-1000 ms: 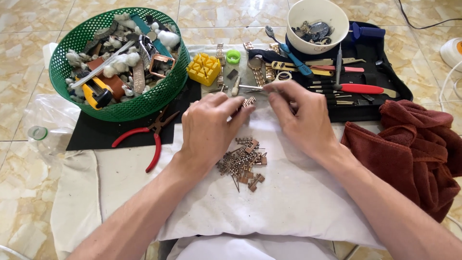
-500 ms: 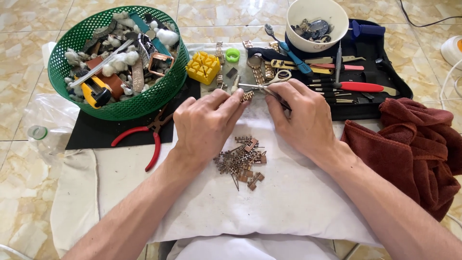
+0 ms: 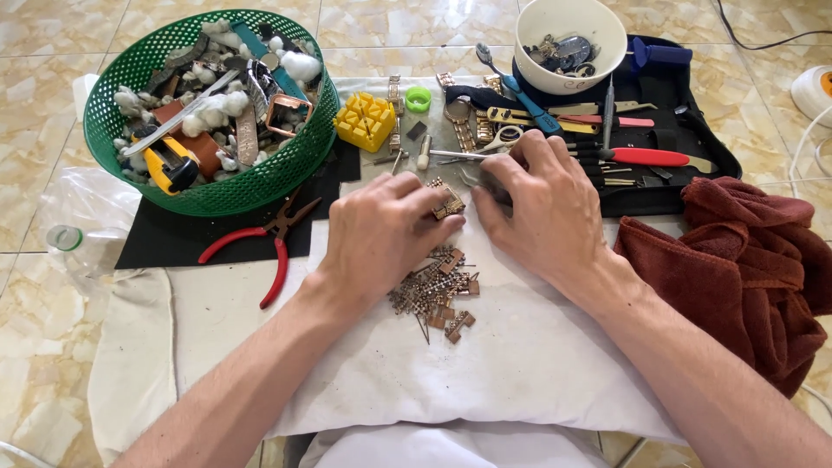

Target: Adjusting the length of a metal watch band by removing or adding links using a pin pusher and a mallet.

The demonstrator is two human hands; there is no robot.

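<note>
A small gold watch-band piece (image 3: 447, 206) sits pinched in the left hand (image 3: 386, 232), just above a pile of loose links (image 3: 433, 293) on the white cloth (image 3: 520, 364). The right hand (image 3: 537, 208) grips thin metal tweezers (image 3: 459, 155) beside it. Red pliers (image 3: 264, 247) lie near the green basket (image 3: 286, 169).

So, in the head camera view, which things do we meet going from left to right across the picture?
Clear plastic bottle → green basket → left hand → right hand → dark red towel → white round object.
</note>
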